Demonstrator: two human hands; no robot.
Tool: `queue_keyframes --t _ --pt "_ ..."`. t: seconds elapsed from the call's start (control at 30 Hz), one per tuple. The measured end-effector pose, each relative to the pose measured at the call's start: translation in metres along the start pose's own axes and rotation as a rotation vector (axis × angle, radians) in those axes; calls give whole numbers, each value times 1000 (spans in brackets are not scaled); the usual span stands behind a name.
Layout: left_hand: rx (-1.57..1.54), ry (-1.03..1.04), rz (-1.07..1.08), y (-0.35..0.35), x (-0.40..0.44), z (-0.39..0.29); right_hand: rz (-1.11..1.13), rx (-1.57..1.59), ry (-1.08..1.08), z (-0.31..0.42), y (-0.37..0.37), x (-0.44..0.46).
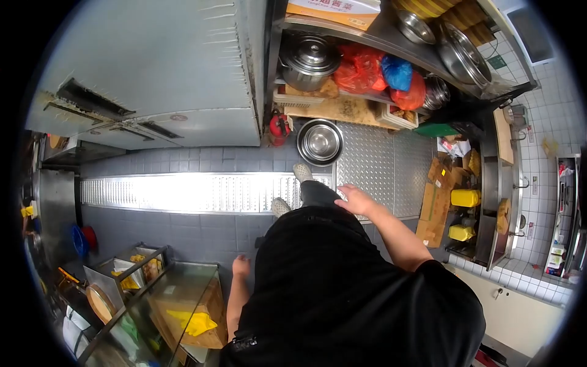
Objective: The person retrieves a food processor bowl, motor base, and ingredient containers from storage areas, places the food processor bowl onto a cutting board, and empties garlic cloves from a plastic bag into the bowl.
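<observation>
My right hand [356, 200] hangs at the right of my dark trousers, its fingers apart and nothing in it. On the other side, my left hand [241, 266] hangs low beside my body, small in view, and its fingers are too hard to make out. Steel bowls [319, 142], one inside another, rest on the floor just past my feet. A lidded steel pot [310, 61] stands on the lower shelf, with red plastic bags [361, 67] and a blue bag [396, 73] to its right.
A large grey cabinet [165, 67] fills the upper left. The metal floor grating [183, 192] runs left from my feet. A red fire extinguisher [279, 128] stands by the shelf, flattened cardboard [435, 205] lies at right, and a glass-topped table [183, 293] is at lower left.
</observation>
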State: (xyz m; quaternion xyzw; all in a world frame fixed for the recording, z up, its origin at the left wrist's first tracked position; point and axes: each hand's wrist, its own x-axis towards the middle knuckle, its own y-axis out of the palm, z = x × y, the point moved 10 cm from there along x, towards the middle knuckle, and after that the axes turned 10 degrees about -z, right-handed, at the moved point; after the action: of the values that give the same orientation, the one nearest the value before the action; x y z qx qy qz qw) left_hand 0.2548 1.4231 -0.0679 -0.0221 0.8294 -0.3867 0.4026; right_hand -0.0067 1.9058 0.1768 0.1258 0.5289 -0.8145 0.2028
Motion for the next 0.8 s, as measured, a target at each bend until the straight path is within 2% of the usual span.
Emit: queue_keyframes --t 0.07,0.17,0.2,0.23,0.27,0.33,0.47,0.53,0.6,0.63,0.8 --pt "136 18 31 2 -14 6 10 -5 -13 -2 3 3" --pt "112 -4 21 -15 -28 -1 93 -15 53 8 -10 -8" --pt "209 163 54 -12 -20 -12 61 -45 9 -1 0 -7" --pt "307 352 89 -3 -12 -8 50 -21 60 2 -8 -15" --pt "179 255 -2 18 22 31 92 28 46 -6 5 -14" --pt "262 266 27 5 47 13 8 101 68 1 -10 -26" --pt "410 396 139 -21 75 -69 -130 494 -34 44 -77 -70" --pt "467 466 157 -34 95 -108 -201 534 -133 51 -98 -97" --pt "508 522 161 -44 109 -146 -225 468 -116 51 -114 -132" --pt "523 549 156 -49 116 -164 -270 445 -165 43 -99 -139" --pt "563 668 147 -60 134 -254 -282 582 -79 10 -67 -186"
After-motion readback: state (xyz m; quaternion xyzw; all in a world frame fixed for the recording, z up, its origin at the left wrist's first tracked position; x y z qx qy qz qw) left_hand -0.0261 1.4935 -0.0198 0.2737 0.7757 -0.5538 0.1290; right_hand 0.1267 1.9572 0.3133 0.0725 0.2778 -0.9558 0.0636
